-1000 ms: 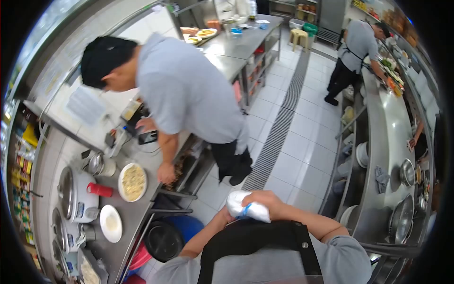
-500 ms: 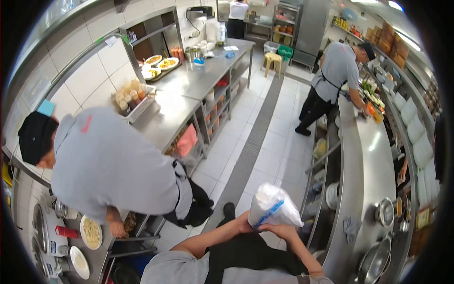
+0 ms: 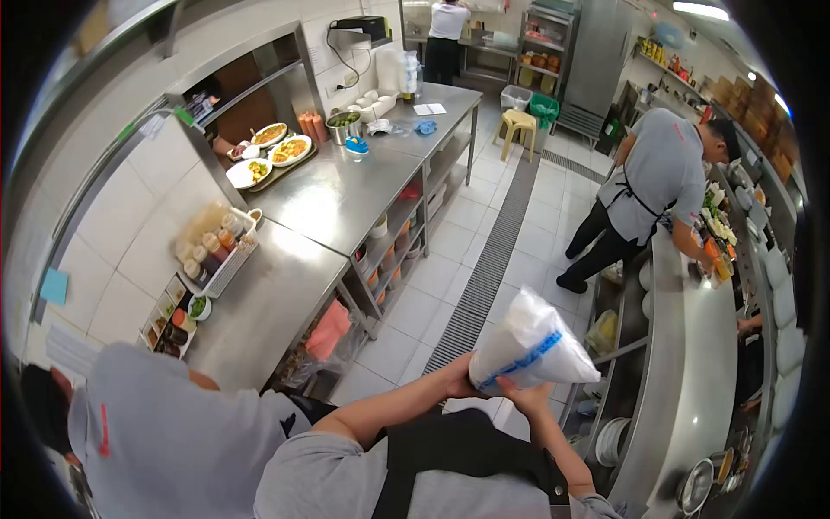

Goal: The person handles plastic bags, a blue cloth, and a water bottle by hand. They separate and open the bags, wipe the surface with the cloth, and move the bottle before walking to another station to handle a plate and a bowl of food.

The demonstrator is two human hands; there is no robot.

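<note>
In front of my dark apron (image 3: pixel 467 454) I hold up a white plastic-wrapped package (image 3: pixel 534 344) with a band of blue print across it. My left hand (image 3: pixel 461 377) is closed against its lower left side, the fingers partly hidden behind it. From below, my right hand (image 3: pixel 524 395) grips the lower edge, its thumb over the front near the blue print. The package is tilted, with a pointed corner of loose plastic towards the right. What is inside cannot be made out.
A co-worker (image 3: pixel 173 432) bends close on my left. Another co-worker (image 3: pixel 661 182) works at the right counter (image 3: pixel 683 381). Along the left runs a steel table (image 3: pixel 298 208) with plated food and a bottle basket (image 3: pixel 220 251). A floor drain (image 3: pixel 480 294) and a stool (image 3: pixel 516 130) lie ahead.
My view has moved forward and the near co-worker now appears lower left. The package is tilted further right, showing more blue print. Both hands still hold it.
</note>
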